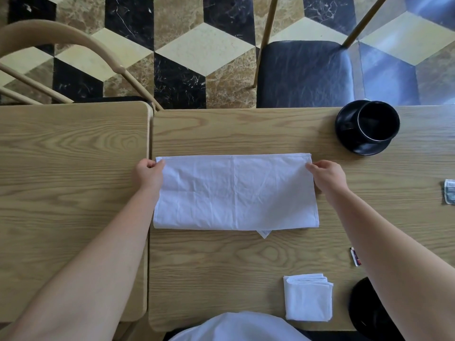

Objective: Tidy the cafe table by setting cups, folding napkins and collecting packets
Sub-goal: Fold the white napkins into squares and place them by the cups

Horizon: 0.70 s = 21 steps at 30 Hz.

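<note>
Head view. White napkin (pixel 235 191), folded to a long rectangle, lies flat on the desk (pixel 221 262) between the hands. Left hand (pixel 149 174) pinches its far left corner; right hand (pixel 328 175) pinches its far right corner. Black cup (pixel 378 123) on a black saucer (pixel 349 136), beyond the right hand. Small folded napkin (pixel 307 297) nearer the body, inside the right forearm. A packet (pixel 449 191) right of the right hand, at the frame edge.

Both bare forearms reach forward, well apart. The left hand (pixel 148 174) has its fingers curled in a pinch (thumb on top). The right hand (pixel 328 175) pinches likewise, fingertips pointing inward.
</note>
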Available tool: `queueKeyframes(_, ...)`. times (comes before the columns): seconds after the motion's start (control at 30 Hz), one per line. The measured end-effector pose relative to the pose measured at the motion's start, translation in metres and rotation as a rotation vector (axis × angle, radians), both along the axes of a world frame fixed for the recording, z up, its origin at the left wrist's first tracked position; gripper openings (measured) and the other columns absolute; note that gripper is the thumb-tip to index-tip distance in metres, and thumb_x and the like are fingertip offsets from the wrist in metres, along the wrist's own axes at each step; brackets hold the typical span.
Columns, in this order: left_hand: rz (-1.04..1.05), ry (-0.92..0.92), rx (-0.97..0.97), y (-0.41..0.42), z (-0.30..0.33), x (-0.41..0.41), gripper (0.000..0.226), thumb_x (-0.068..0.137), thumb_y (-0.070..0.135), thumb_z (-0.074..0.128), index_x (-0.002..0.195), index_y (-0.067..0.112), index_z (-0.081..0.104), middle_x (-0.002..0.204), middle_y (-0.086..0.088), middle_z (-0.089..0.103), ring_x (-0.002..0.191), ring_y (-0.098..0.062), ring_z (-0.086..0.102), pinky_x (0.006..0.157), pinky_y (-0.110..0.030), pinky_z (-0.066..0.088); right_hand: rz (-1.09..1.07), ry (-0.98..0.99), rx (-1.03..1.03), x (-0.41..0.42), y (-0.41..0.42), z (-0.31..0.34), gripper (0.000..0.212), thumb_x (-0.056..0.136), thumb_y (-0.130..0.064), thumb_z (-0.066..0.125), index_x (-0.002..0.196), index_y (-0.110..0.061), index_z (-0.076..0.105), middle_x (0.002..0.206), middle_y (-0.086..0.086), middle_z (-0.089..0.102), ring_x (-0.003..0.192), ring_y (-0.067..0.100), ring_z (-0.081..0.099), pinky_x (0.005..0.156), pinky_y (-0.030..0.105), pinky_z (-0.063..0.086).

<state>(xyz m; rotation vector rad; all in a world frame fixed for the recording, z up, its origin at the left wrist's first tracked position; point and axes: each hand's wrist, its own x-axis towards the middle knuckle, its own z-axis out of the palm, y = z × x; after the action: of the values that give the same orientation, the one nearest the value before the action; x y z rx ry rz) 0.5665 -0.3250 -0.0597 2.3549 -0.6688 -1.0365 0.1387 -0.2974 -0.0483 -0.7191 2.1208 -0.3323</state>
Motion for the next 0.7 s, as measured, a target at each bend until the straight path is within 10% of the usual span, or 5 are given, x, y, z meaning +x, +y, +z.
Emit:
queueKeyframes(0.23, -0.225, -0.482, 0.008, 0.016, 0.029, 0.003, 0.039, 0.091, 0.046, 0.052, 0.103, 0.008, 0.050, 0.103, -0.016, 0.061, 0.094, -0.037, 0.055, 0.077, -0.044, 0.044, -0.074, 0.125, -0.129, 0.014, 0.010, 0.023, 0.042, 0.091, -0.056, 0.047, 0.087, -0.015, 0.055, 0.088, 0.001, 0.064, 0.084, 0.024, 0.059, 0.066, 0.032, 0.040)
queueKeyframes(0.37, -0.702, -0.629, -0.237, 0.077, 0.043, -0.032, 0.031, 0.091, 0.025, 0.052, 0.111, 0.002, 0.057, 0.107, -0.024, 0.057, 0.101, -0.042, 0.053, 0.083, -0.049, 0.044, 0.370, 0.240, -0.370, 0.071, 0.067, 0.038, 0.027, 0.097, -0.026, 0.057, 0.114, -0.005, 0.062, 0.116, 0.014, 0.060, 0.107, 0.030, 0.055, 0.091, 0.042, 0.046)
queueKeyframes(0.5, -1.246, -0.525, -0.211, 0.158, 0.038, -0.085, 0.056, 0.091, 0.024, 0.046, 0.144, 0.008, 0.047, 0.151, -0.015, 0.044, 0.142, -0.034, 0.037, 0.113, -0.050, 0.037, 0.994, 0.204, -0.264, 0.142, 0.147, 0.040, 0.061, 0.096, -0.022, 0.050, 0.155, -0.010, 0.036, 0.164, 0.012, 0.031, 0.149, 0.031, 0.030, 0.118, 0.047, 0.031)
queueKeyframes(0.7, -1.393, -0.490, -0.059, 0.213, 0.019, -0.098, 0.074, 0.088, 0.030, 0.048, 0.155, 0.006, 0.029, 0.165, -0.010, 0.017, 0.154, -0.023, 0.010, 0.122, -0.047, 0.021, 1.163, 0.199, -0.185, 0.168, 0.192, 0.016, 0.066, 0.100, -0.028, 0.039, 0.161, -0.010, 0.020, 0.169, 0.008, 0.012, 0.157, 0.025, 0.008, 0.124, 0.053, 0.015)
